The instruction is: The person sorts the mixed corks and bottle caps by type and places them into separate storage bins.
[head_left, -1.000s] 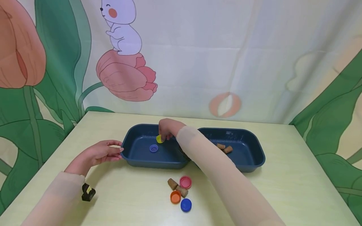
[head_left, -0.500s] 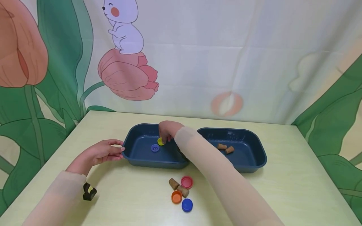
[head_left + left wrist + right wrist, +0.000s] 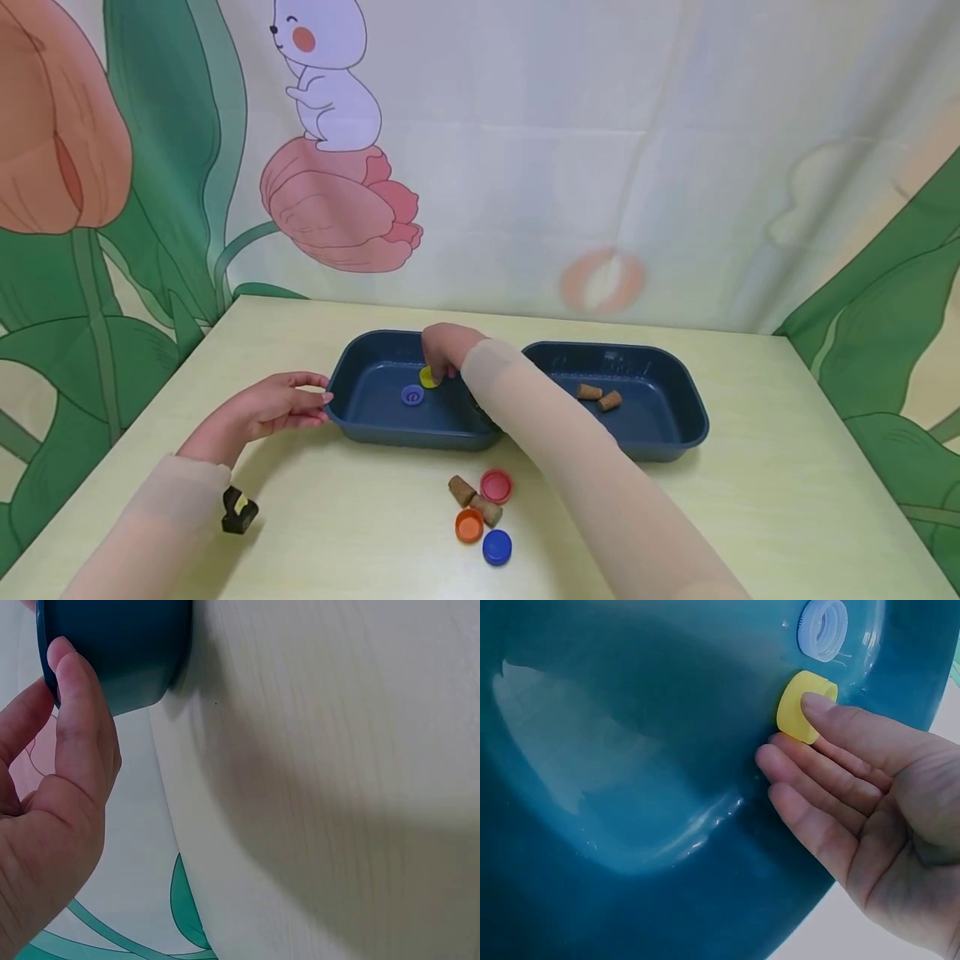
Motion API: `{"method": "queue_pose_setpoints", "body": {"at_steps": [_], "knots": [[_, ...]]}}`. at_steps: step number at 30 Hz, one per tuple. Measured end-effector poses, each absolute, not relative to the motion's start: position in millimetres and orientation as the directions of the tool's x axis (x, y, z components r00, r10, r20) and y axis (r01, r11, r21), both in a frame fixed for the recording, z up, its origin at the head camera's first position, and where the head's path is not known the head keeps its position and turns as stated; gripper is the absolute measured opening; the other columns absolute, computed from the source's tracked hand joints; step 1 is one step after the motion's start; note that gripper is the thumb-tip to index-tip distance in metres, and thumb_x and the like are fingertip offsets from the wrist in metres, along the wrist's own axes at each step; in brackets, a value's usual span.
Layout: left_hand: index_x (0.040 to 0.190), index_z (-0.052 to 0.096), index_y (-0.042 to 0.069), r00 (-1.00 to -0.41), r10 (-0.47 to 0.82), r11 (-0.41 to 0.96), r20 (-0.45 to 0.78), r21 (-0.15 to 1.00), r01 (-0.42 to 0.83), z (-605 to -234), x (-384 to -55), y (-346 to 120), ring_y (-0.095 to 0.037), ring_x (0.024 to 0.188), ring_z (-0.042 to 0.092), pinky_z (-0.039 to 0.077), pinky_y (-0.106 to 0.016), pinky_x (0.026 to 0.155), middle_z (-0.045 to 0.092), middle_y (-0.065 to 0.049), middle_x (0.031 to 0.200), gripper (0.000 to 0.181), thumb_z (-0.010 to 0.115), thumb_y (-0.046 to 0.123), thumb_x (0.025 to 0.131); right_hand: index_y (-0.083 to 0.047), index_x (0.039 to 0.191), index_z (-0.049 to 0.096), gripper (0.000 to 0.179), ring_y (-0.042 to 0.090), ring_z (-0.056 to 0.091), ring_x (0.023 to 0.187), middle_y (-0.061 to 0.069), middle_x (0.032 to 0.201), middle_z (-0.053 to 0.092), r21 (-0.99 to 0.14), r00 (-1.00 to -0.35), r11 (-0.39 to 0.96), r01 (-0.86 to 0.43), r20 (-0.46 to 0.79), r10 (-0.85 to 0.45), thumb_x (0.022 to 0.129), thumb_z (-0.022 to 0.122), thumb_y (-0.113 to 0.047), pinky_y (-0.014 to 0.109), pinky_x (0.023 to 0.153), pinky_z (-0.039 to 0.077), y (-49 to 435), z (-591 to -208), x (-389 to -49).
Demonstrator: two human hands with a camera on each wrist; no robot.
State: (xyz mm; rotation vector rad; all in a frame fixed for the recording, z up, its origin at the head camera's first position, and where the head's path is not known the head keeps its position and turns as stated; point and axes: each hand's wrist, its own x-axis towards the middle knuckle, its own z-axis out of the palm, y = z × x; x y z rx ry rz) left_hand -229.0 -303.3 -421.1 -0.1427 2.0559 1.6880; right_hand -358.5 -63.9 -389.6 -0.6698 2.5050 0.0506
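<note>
My right hand (image 3: pixel 446 348) reaches into the left dark blue tray (image 3: pixel 420 438). In the right wrist view its thumb lies on a yellow bottle cap (image 3: pixel 796 709), pinched against the fingers low over the tray's floor. Beside that cap a purple bottle cap (image 3: pixel 823 630) lies on the tray floor, ridged side showing. At the tray's left end my left hand (image 3: pixel 279 405) holds the rim, and the left wrist view shows its fingertips on the outer wall (image 3: pixel 124 656). The right sleeve hides the tray's right end in the head view.
A second blue tray (image 3: pixel 660 450) stands to the right, with corks (image 3: pixel 609 401) in it. Nearer on the table lie two corks (image 3: pixel 487 510), a pink cap (image 3: pixel 496 486), an orange cap (image 3: pixel 469 527) and a blue cap (image 3: pixel 497 547). A printed curtain (image 3: pixel 510 167) hangs behind.
My right hand has moved slightly down and right with the yellow cap, closer to the tray floor. The left hand stays at the rim. The whole head view has shifted a little.
</note>
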Motion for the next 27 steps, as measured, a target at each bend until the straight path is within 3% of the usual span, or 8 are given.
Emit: {"method": "queue_pose_setpoints", "body": {"at_steps": [4, 14, 27], "knots": [[0.13, 0.043, -0.003, -0.883, 0.215, 0.23, -0.417, 0.901, -0.369, -420.8, -228.8, -302.1, -0.007, 0.074, 0.071, 0.062, -0.019, 0.075, 0.072, 0.003, 0.08, 0.031, 0.054, 0.01, 0.105, -0.009, 0.119, 0.072, 0.027, 0.011, 0.058, 0.064, 0.003, 0.09, 0.068, -0.084, -0.731, 0.874, -0.479, -0.514, -0.449, 0.094, 0.074, -0.015, 0.026, 0.076, 0.056, -65.4, -393.1, -362.2], [0.134, 0.04, -0.004, -0.886, 0.203, 0.237, -0.418, 0.898, -0.37, -421.2, -229.8, -301.9, -0.007, 0.074, 0.07, 0.063, -0.02, 0.075, 0.072, 0.003, 0.081, 0.036, 0.055, 0.011, 0.105, -0.01, 0.12, 0.072, 0.027, 0.013, 0.061, 0.071, 0.005, 0.107, 0.073, -0.067, -0.74, 0.884, -0.463, -0.52, -0.427, 0.094, 0.075, -0.015, 0.026, 0.077, 0.057, -68.2, -396.3, -366.1], [0.138, 0.037, -0.006, -0.892, 0.201, 0.243, -0.406, 0.902, -0.356, -423.5, -229.2, -302.7, -0.007, 0.075, 0.071, 0.062, -0.019, 0.075, 0.072, 0.003, 0.082, 0.041, 0.055, 0.012, 0.105, -0.01, 0.113, 0.075, 0.019, 0.012, 0.056, 0.062, 0.001, 0.087, 0.064, -0.044, -0.738, 0.873, -0.485, -0.516, -0.435, 0.095, 0.073, -0.015, 0.024, 0.066, 0.05, -68.2, -393.4, -361.8]]}}
